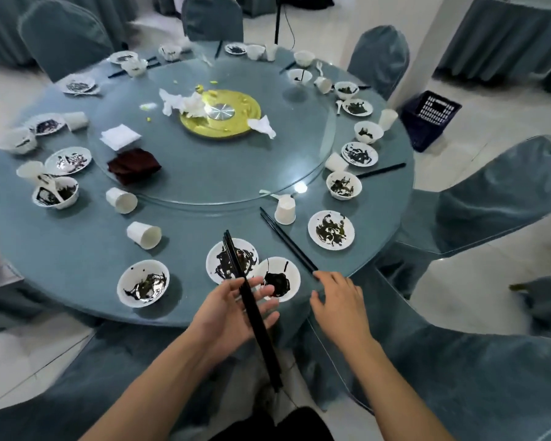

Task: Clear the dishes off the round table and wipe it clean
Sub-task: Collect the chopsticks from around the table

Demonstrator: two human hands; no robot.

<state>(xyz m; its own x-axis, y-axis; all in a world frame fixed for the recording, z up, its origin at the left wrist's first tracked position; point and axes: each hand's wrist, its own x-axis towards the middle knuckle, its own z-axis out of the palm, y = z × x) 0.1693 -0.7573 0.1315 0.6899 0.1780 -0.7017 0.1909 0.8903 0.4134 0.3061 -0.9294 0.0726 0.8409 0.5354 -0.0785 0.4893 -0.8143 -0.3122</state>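
A bundle of black chopsticks (255,313) is held in the left hand (233,313), whose fingers are loosely spread beneath the sticks, with the thumb side curled against them; the bundle slants from above the near edge of the round table (77,249) down past the wrist. The right hand (337,300) is seen with fingers relaxed and slightly bent at the near right edge, its fingertips close to the end of a loose pair of chopsticks (287,240) lying on the surface; whether they are touched cannot be told. Just beyond the left hand, at the near edge, a smeared plate (218,259) and a stained bowl (287,272) are set side by side, touching. Another dirty bowl (143,283) stands to their left. Overturned paper cups (143,235) lie further in. A dark red cloth (134,165) is placed on the left part of the glass turntable (236,173).
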